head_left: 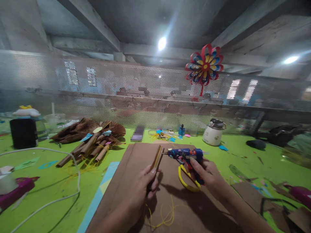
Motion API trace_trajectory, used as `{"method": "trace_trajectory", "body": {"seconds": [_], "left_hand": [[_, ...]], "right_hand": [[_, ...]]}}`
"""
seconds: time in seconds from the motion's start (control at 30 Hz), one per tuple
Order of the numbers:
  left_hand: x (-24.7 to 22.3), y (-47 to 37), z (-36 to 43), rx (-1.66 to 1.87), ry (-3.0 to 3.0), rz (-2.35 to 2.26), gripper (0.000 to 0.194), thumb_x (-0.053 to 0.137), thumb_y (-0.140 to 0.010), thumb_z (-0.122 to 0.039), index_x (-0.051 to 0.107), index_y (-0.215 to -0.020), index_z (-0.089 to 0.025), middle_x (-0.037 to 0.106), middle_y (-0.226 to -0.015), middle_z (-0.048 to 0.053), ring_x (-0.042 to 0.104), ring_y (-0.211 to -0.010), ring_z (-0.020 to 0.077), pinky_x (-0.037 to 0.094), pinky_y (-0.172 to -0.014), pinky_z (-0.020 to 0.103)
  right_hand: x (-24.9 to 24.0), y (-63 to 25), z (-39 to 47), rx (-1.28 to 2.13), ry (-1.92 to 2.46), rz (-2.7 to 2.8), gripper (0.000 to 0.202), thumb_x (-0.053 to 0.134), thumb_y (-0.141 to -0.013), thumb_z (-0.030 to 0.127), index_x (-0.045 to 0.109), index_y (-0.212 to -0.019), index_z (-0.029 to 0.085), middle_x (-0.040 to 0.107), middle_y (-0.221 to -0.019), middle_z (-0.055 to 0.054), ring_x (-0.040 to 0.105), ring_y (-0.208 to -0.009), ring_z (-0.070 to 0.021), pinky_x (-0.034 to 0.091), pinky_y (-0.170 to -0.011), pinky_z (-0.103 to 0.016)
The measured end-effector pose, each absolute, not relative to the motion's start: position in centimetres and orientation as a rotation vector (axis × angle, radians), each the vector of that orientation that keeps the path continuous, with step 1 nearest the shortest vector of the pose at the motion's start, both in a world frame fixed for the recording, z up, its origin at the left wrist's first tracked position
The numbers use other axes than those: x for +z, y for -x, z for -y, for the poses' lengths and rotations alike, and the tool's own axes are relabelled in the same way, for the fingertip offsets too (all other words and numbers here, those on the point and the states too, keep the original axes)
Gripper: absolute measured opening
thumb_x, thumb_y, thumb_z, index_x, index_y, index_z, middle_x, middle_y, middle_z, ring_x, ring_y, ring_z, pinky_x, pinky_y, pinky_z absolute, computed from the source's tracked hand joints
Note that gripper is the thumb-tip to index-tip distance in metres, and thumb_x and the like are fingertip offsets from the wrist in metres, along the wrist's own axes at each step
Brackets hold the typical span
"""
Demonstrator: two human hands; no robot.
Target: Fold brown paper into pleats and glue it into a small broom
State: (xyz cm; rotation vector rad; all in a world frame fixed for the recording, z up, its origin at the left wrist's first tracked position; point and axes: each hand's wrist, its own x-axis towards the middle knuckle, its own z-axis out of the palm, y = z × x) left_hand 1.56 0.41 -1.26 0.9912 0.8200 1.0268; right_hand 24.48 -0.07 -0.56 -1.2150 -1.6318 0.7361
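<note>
"Both full, were they?"

"Yes. My left hand [152,179] pinched a narrow folded brown strip [156,158] with yellow thread along it, raised over the cardboard sheet [116,187]. My right hand [206,171] was wrapped around a blue glue gun [181,153], its nozzle at the strip's upper end. I couldn't tell whether the two touched."

"And the yellow loop [182,180]?"

"Just below the gun, like a scissor handle. Whether I held it too, I couldn't say."

"Which containers stood about?"

"Past the cardboard, to the right, a white bottle [212,137] with a dark lid; its walls hid whatever was inside. Beyond the far edge, a small blue bottle [181,131], too tiny for me to make out its contents. Over on the left, a pale straw [52,108] rose from what looked like a clear cup [55,119]."

"And the surface?"

"A bright green tabletop [60,181]. A pale blue sheet [98,195] showed along the cardboard's left edge, brown tubes [87,145] lay in a bundle farther left, and a loose coil of thread [167,221] sat near me."

"The room?"

"A perforated metal screen [145,77] ran across behind the table, a red, blue and yellow flower ornament [206,66] hung before it, and a lamp [162,43] shone under the concrete ceiling [145,19]."
</note>
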Motion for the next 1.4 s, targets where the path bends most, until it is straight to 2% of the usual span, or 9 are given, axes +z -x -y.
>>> {"method": "trace_trajectory", "body": {"seconds": [0.1,0.3,0.47,0.87,1.07,1.23,1.4], "left_hand": [[-1.1,-1.6,-0.3,1.023,-1.006,-0.835,0.036,0.062,-0.079,-0.045,0.059,-0.094,-0.013,0.036,-0.052,-0.008,0.024,-0.041,0.0028,0.014,-0.04,0.017],[-1.0,-1.8,0.1,1.027,-1.035,-0.875,0.037,0.063,-0.076,-0.047,0.059,-0.091,-0.014,0.038,-0.051,-0.007,0.027,-0.041,0.003,0.017,-0.04,0.016],[-1.1,-1.8,-0.1,1.01,-1.049,-0.862,0.039,0.061,-0.078,-0.046,0.059,-0.096,-0.012,0.037,-0.051,-0.008,0.026,-0.041,0.0031,0.017,-0.04,0.016],[-0.4,-1.7,0.4,1.041,-1.033,-0.811,0.035,0.058,-0.082,-0.043,0.058,-0.096,-0.012,0.036,-0.051,-0.008,0.023,-0.041,0.0032,0.015,-0.041,0.018],[-0.4,-1.5,0.4,1.043,-1.02,-0.798,0.032,0.055,-0.084,-0.042,0.058,-0.097,-0.012,0.036,-0.052,-0.008,0.023,-0.041,0.0032,0.014,-0.042,0.018],[-0.6,-1.3,0.2,1.037,-1.036,-0.788,0.034,0.055,-0.084,-0.043,0.057,-0.099,-0.011,0.036,-0.051,-0.008,0.022,-0.042,0.0034,0.013,-0.041,0.018],[-0.5,-1.3,0.2,1.055,-1.031,-0.807,0.033,0.059,-0.082,-0.041,0.057,-0.098,-0.012,0.036,-0.053,-0.007,0.022,-0.044,0.0038,0.014,-0.042,0.017]], "right_hand": [[-0.4,-24.3,0.0,0.793,1.176,1.569,0.045,0.047,-0.089,0.054,0.06,-0.074,0.014,0.057,-0.063,-0.004,0.052,-0.057,-0.0131,0.039,-0.053,-0.024],[-0.8,-24.4,-0.5,0.924,1.092,1.446,0.045,0.051,-0.086,0.056,0.062,-0.085,0.012,0.061,-0.074,-0.007,0.054,-0.061,-0.0144,0.044,-0.056,-0.025],[-0.7,-24.3,-0.6,0.903,1.064,1.452,0.046,0.053,-0.084,0.058,0.063,-0.082,0.012,0.061,-0.071,-0.006,0.055,-0.059,-0.0141,0.045,-0.055,-0.025],[-0.2,-23.8,0.1,0.87,1.15,1.484,0.052,0.049,-0.085,0.06,0.064,-0.079,0.011,0.059,-0.064,-0.006,0.053,-0.058,-0.0149,0.042,-0.054,-0.026],[-0.1,-23.7,0.5,0.906,1.147,1.484,0.049,0.051,-0.084,0.059,0.064,-0.079,0.012,0.061,-0.065,-0.005,0.054,-0.057,-0.0136,0.042,-0.052,-0.024],[-0.3,-23.4,0.6,0.948,1.155,1.505,0.049,0.051,-0.085,0.058,0.064,-0.081,0.011,0.059,-0.064,-0.005,0.053,-0.057,-0.013,0.04,-0.052,-0.023],[-0.1,-22.8,0.9,0.947,1.166,1.508,0.052,0.051,-0.082,0.062,0.062,-0.074,0.011,0.055,-0.06,-0.004,0.049,-0.054,-0.0123,0.037,-0.051,-0.024]]}}
